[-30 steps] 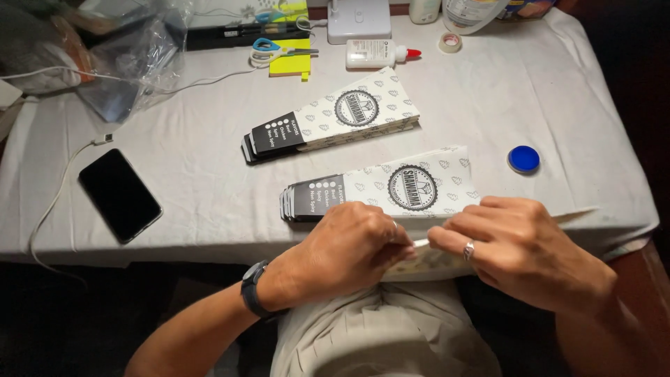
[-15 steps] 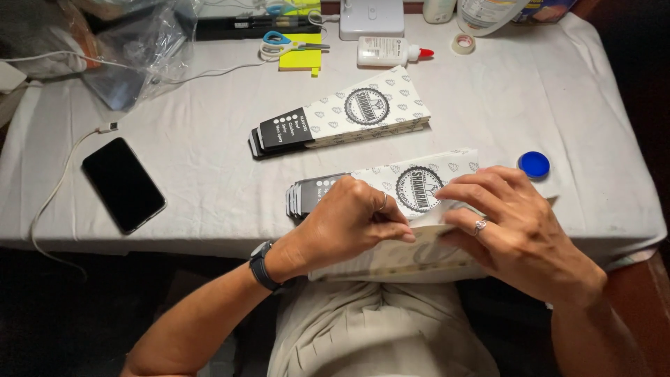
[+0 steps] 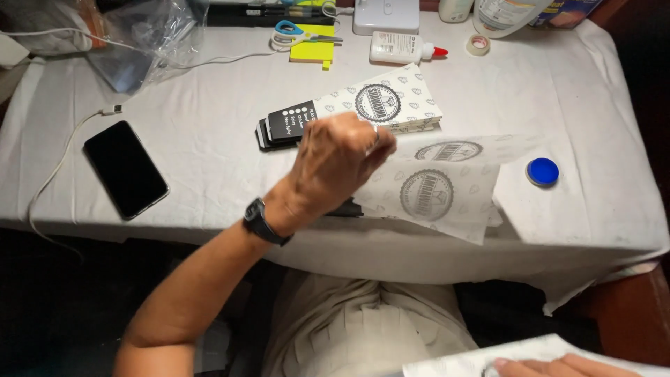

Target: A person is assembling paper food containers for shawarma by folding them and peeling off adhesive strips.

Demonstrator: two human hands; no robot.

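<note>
I see the left hand raised over the table, closed in a fist on the edge of a printed paper bag that lifts off the cloth. A second bag lies just beyond, flat. The right hand shows at the near right edge on white paper; I cannot tell its grip. A phone lies left, a blue cap right.

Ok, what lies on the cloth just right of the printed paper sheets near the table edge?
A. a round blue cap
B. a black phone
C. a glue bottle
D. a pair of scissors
A: the round blue cap sits right of the printed paper sheets; the black phone is far left, the scissors and glue bottle at the back.
</note>
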